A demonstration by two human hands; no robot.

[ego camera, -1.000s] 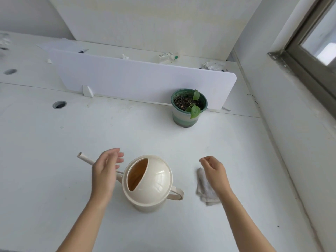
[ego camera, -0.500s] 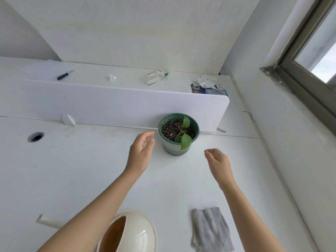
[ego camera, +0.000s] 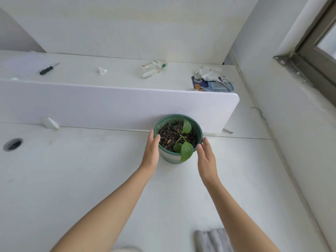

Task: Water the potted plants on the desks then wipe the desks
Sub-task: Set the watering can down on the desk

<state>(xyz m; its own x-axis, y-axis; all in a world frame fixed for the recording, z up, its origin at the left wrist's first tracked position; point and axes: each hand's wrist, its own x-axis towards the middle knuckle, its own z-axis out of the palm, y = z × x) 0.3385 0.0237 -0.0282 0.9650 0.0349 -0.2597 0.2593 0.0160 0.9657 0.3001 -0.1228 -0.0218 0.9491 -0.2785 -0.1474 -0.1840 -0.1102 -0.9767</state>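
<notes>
Green-rimmed pot (ego camera: 169, 158) now sits between both hands. A second ago the left hand (ego camera: 151, 151) hovered by the watering can (ego camera: 125, 249) and the right hand (ego camera: 206, 157) lay at the cloth (ego camera: 211, 240); both have since reached forward.

Left hand: fingers straight, laid against the pot's left side, nothing clasped. Right hand: fingers straight, just beside the right side; contact cannot be confirmed.

Pot stands upright on the desk (ego camera: 72, 170), close against the divider (ego camera: 109, 104). Judgement: the pot is about to be lifted or shifted. Can and cloth lie near the person, both unheld.
</notes>
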